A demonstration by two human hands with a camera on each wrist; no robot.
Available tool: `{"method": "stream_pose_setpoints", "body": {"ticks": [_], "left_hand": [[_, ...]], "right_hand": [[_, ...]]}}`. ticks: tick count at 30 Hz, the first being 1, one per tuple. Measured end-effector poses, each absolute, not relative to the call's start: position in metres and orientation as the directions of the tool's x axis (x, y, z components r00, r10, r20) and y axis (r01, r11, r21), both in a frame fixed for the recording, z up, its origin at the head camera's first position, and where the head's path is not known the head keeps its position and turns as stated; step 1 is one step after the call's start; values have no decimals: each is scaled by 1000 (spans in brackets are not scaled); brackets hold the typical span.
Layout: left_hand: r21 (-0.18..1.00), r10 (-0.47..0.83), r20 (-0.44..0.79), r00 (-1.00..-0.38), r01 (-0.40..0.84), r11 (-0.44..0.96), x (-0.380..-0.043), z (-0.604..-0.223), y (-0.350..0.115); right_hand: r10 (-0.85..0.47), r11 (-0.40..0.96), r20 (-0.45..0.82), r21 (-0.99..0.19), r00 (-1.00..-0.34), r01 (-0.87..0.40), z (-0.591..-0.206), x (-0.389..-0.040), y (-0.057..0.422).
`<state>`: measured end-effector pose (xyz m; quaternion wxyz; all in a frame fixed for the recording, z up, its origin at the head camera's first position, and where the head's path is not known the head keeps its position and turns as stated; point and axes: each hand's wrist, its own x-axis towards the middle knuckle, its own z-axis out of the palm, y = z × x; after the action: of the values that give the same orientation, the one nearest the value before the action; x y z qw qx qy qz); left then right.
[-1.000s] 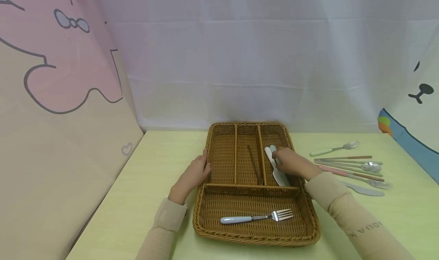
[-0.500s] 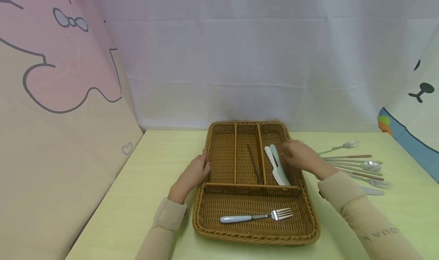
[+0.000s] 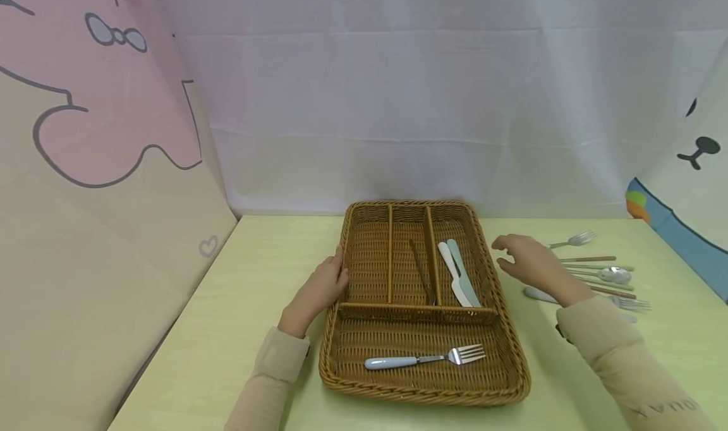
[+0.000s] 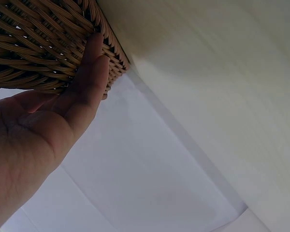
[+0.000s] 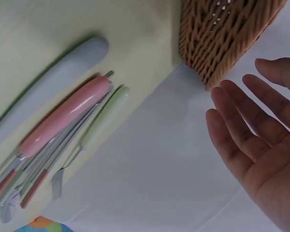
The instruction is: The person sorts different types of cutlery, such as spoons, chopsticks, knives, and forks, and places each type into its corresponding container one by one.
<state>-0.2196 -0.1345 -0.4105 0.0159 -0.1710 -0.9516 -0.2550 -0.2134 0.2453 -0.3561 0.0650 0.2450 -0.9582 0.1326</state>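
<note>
My left hand (image 3: 318,292) holds the left rim of a brown wicker cutlery basket (image 3: 423,396); in the left wrist view its fingers (image 4: 89,82) lie along the woven outer wall. My right hand (image 3: 531,263) hovers past the basket's right rim with nothing in it, fingers spread and slightly bent. A white knife (image 3: 453,273) and a mint-green knife (image 3: 463,273) lie side by side in the right compartment. In the middle one leans a thin dark utensil (image 3: 421,270). The front compartment bears a fork (image 3: 423,358) with a pale blue handle.
Right of the basket lies loose cutlery on the table (image 3: 273,248): a green-handled fork (image 5: 104,118), a pink-handled fork (image 5: 67,116), a grey-handled knife (image 5: 53,89), a spoon (image 3: 616,275) and several chopsticks. A white cloth (image 3: 364,102) hangs behind.
My right hand has let go of the mint-green knife, leaving it beside the white one, and moved right, out over the basket's rim. The left hand stays in place.
</note>
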Motion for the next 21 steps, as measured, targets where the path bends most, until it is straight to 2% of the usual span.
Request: {"method": "stream_pose_setpoints", "body": {"ticks": [12, 21], "left_hand": [[471, 323, 126, -938, 343, 813, -220, -411, -135], [469, 318, 131, -939, 342, 814, -219, -411, -135]], "right_hand": [[-396, 863, 60, -316, -916, -394, -376, -200, 278], [-392, 860, 30, -344, -920, -377, -393, -193, 298]]}}
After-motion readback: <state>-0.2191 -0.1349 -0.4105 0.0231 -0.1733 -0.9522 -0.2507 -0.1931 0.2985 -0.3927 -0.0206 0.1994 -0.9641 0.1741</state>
